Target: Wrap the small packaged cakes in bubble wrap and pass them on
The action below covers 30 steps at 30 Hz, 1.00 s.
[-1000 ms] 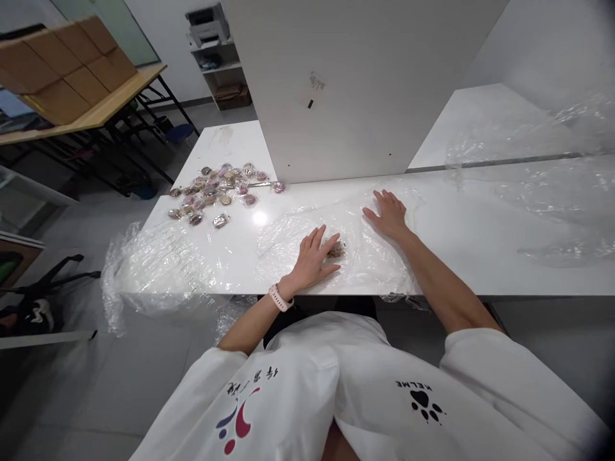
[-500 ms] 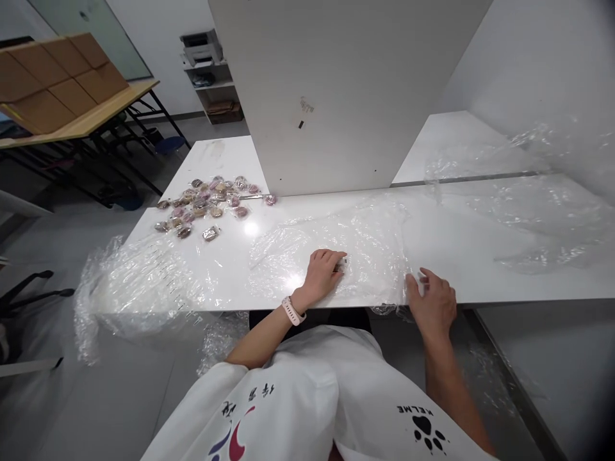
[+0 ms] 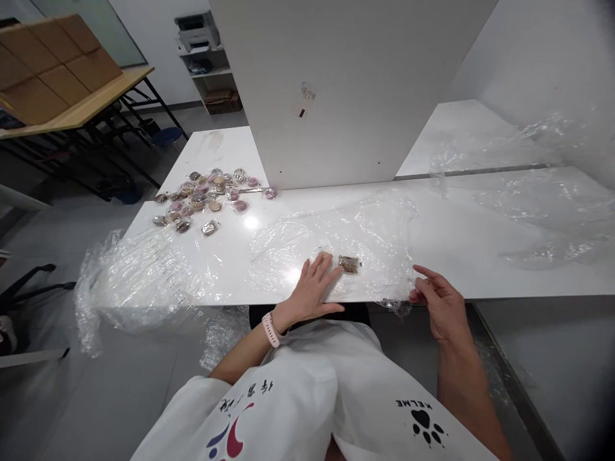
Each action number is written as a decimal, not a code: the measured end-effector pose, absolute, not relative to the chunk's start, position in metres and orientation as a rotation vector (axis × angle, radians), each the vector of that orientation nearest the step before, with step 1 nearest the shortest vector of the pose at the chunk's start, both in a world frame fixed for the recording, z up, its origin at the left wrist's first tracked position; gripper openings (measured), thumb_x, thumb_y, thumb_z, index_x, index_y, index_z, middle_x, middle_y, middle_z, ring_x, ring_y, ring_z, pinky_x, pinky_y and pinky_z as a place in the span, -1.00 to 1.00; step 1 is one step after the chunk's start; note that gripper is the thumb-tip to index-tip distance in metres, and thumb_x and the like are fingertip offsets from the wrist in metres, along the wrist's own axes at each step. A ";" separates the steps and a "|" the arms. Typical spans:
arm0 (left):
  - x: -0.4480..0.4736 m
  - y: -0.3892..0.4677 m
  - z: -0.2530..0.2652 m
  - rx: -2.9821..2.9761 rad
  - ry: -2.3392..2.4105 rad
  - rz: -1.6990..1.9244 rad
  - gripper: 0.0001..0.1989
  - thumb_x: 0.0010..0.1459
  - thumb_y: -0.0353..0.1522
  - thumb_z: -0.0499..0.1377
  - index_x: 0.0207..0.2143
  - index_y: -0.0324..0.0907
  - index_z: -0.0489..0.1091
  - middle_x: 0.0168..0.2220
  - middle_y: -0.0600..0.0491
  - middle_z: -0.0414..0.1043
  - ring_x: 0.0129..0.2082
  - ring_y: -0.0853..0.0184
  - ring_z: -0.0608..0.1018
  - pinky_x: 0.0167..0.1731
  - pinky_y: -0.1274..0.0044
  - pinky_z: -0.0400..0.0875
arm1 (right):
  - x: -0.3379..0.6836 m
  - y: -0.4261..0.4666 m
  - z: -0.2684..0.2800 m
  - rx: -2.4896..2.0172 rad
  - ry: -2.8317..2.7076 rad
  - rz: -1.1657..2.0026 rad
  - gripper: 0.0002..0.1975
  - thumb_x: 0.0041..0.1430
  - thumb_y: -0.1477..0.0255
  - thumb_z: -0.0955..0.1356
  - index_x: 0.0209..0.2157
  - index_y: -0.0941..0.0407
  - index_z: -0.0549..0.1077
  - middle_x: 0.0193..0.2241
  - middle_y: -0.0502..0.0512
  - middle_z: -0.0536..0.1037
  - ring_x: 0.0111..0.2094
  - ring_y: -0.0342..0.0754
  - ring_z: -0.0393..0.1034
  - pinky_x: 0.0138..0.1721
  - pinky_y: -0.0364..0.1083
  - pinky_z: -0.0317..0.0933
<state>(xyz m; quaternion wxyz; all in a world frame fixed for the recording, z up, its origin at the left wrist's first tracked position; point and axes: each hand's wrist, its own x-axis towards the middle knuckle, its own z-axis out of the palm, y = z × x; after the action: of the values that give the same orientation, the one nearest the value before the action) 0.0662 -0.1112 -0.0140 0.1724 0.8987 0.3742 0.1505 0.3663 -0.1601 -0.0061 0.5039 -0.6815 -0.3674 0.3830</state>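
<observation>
The left hand point(image 3: 310, 291) lies flat with its fingers spread, closed on nothing, the fingertips over a pale wrapped packet point(image 3: 325, 255) that they partly hide. The right hand point(image 3: 442, 304) is at the right edge of the clear plastic sheet point(image 3: 369, 237), index finger stretched out and the others curled in by the thumb; I can't tell from here whether they pinch the film. A brown wrapped packet point(image 3: 350, 264) lies on the sheet just beside the left fingertips, towards the right hand.

The near edge of the white table point(image 3: 449, 237) runs close to both hands, and a crumpled corner of the sheet hangs over it beside the right hand. Bare tabletop stretches between the sheet and the loose film point(image 3: 552, 224) further right. Across the far side, a tall white panel point(image 3: 355, 89) stands upright and blocks the way forward.

Over to the left, a heap of wrapped packets point(image 3: 211, 192) is spread out, with one dark packet point(image 3: 210, 227) a little apart. Nearer the person, a shiny plastic bundle point(image 3: 148, 275) droops over the table edge.
</observation>
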 end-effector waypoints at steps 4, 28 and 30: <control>0.028 -0.126 -0.020 2.504 1.117 0.541 -0.45 0.24 -0.15 0.22 0.21 -0.12 0.20 0.33 -0.20 0.16 0.36 0.01 0.18 0.26 0.07 0.19 | 0.356 -0.175 0.004 -1.736 -1.266 0.588 -0.48 0.20 0.01 0.34 0.07 0.02 0.48 -0.29 0.10 0.53 -0.27 0.00 0.45 -0.18 0.03 0.35; 0.025 -0.094 0.016 2.174 1.395 0.727 -0.89 0.37 -0.38 -0.06 -0.22 -0.12 0.23 -0.40 0.10 0.46 -0.45 0.37 0.49 -0.43 0.54 0.30 | 0.310 -0.154 0.001 -1.605 -2.026 0.391 -0.67 0.37 0.27 0.19 -0.19 0.04 0.55 -0.20 0.12 0.61 -0.15 0.06 0.46 -0.11 0.02 0.24; 0.030 -0.069 0.015 2.239 1.436 0.630 -0.87 0.38 -0.39 -0.09 -0.20 -0.13 0.23 -0.47 0.14 0.42 -0.55 0.40 0.42 -0.52 0.57 0.19 | 0.322 -0.131 0.004 -1.662 -1.992 0.403 -0.68 0.36 0.26 0.21 -0.23 0.05 0.55 -0.25 0.10 0.62 -0.22 0.04 0.46 -0.13 0.00 0.22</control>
<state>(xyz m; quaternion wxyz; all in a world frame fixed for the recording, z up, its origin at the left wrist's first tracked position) 0.0299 -0.0689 0.0148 0.2023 0.8021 0.5145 0.2257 0.3225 -0.1307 0.0044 0.2552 -0.6119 -0.7338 0.1483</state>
